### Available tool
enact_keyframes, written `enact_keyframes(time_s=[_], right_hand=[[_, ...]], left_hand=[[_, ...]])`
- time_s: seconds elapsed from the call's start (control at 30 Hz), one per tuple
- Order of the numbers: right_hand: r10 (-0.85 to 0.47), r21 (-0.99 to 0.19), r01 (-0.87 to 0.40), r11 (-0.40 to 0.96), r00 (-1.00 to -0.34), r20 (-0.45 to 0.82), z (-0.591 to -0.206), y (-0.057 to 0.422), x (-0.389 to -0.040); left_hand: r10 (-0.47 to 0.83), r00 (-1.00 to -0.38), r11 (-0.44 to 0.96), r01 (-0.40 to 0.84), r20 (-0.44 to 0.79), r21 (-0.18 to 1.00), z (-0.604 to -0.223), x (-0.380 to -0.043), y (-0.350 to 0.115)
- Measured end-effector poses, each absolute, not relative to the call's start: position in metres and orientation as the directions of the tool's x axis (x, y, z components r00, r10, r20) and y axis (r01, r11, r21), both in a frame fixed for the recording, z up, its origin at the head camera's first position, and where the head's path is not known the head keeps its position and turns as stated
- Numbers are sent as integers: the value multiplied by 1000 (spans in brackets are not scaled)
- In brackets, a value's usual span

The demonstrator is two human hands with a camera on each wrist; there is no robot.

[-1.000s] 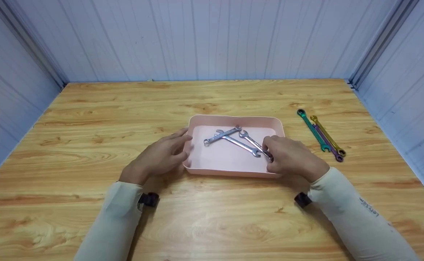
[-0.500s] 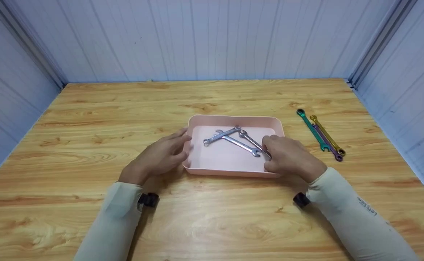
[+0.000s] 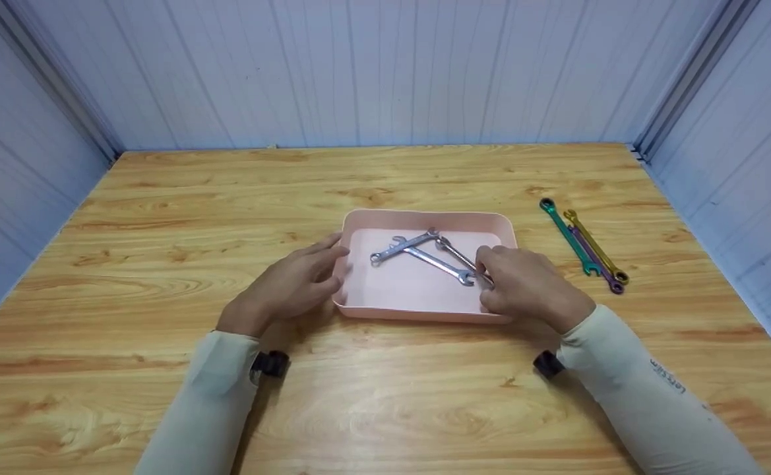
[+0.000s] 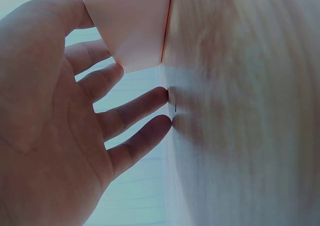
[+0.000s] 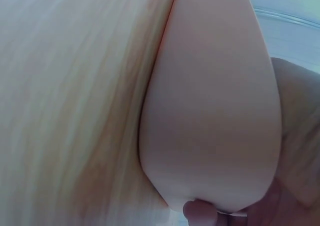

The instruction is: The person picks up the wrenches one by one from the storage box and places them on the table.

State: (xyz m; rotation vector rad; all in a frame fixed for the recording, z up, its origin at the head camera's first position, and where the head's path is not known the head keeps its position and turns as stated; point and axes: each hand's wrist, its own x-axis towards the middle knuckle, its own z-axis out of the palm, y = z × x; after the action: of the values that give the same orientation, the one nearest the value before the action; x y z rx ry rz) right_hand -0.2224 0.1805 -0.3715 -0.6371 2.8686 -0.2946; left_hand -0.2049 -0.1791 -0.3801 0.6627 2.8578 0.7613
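Note:
A shallow pink tray [image 3: 418,315] sits on the wooden table. My left hand [image 3: 291,288] touches its left wall with fingers spread. In the left wrist view, the thumb and index tips disappear behind the pink wall, while two other fingertips reach the table. My right hand [image 3: 530,284] bends over the right rim and grips the near end of a silver combination wrench [image 3: 458,253], hiding that end. The wrench is tilted up on its edge. Two more silver wrenches [image 3: 436,262] lie crossed on the tray floor, left of the held one.
Right of the tray lie a green wrench [image 3: 570,237], a gold wrench [image 3: 595,245] and a purple wrench [image 3: 613,284], close together. Pale panel walls [image 3: 385,72] rise behind the table and at both sides.
The wrench in my right hand has rolled from lying flat to standing on its edge. That hand has shifted slightly left. My left hand and the tray have stayed put.

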Motion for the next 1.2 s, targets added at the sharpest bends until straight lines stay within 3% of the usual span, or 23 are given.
enact_keyframes(time_s=[0.4,0.63,1.2], right_hand=[[-455,-199,-438,877,-889,-46,-376,183,-224],[-385,-194,-358,913,-914,-128,-375,180,-227],[-390,-223,-360,906,-914,-108,-376,181,-226]], left_hand=[[426,-905,776,368,4,512,-381,-205,-179],[424,-906,781,365,-1,507,-382,-206,-179],[422,-906,787,364,-6,499,-380,-205,-178]])
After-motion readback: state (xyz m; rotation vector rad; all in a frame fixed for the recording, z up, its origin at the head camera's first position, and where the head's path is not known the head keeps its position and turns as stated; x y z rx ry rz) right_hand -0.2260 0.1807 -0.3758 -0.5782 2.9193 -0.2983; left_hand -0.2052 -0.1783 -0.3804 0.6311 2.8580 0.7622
